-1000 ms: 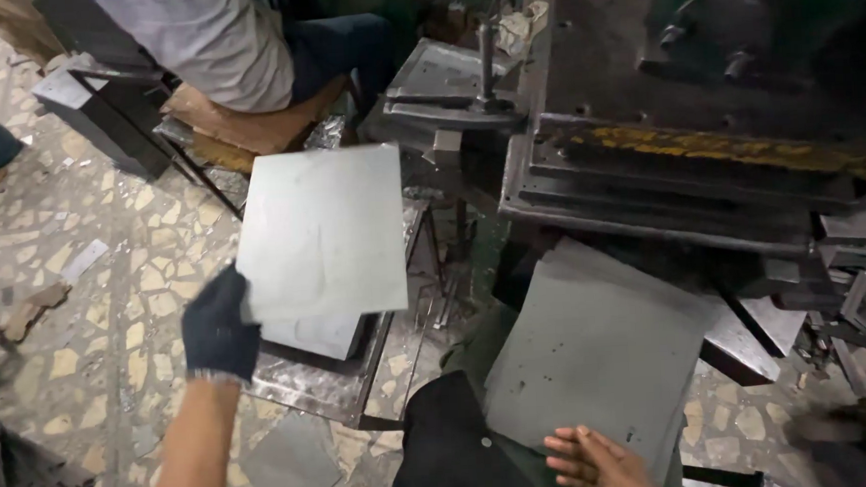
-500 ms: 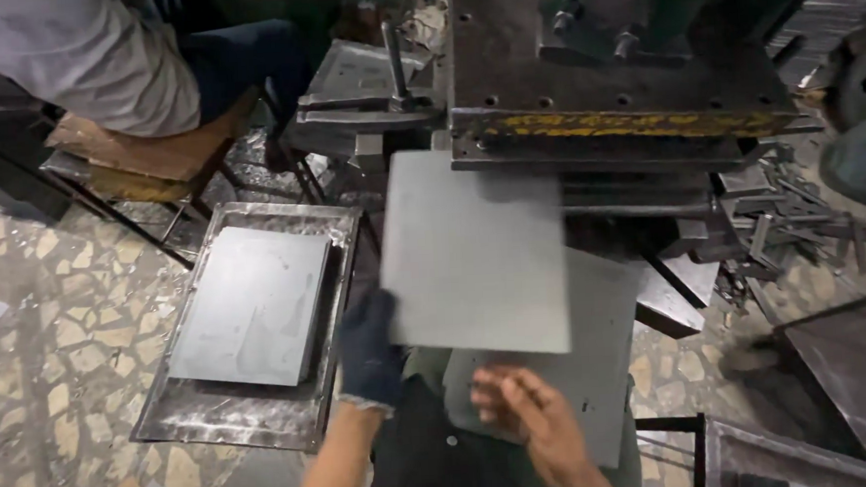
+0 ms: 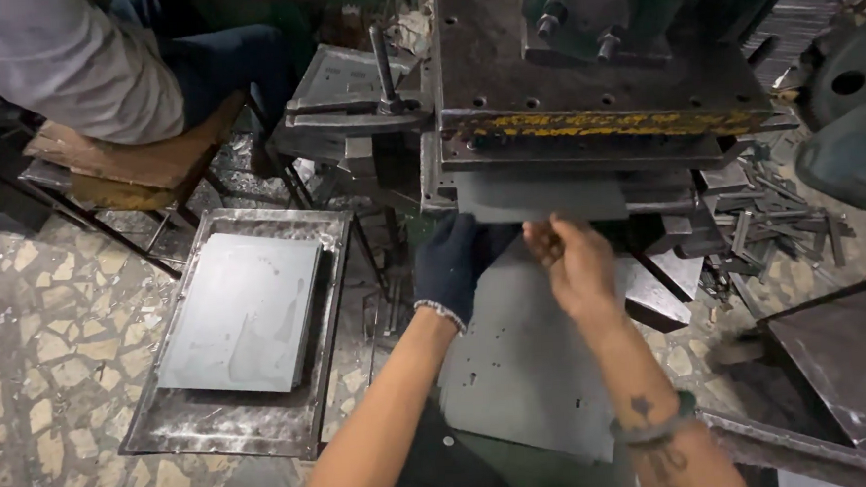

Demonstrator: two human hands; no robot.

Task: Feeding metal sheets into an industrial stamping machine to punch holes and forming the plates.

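My left hand (image 3: 451, 262), in a dark knitted glove, and my bare right hand (image 3: 572, 256) both grip the near edge of a thin grey metal sheet (image 3: 539, 196). The sheet lies flat, pushed into the slot of a heavy press (image 3: 592, 77) under a bar with worn yellow paint (image 3: 605, 124). Most of the sheet sits inside the slot. Below my hands a larger grey sheet (image 3: 528, 367) with small holes rests on my lap.
A metal tray (image 3: 176, 435) on the tiled floor at left holds a stack of grey sheets (image 3: 244, 313). A person in a light shirt (image 3: 58, 65) sits on a stool at upper left. Metal scrap strips (image 3: 778, 225) lie right of the press.
My left hand lifted one sheet off the tray stack, swung it right, my right hand joined, and the sheet now sits in the press slot. The view turned toward the press.
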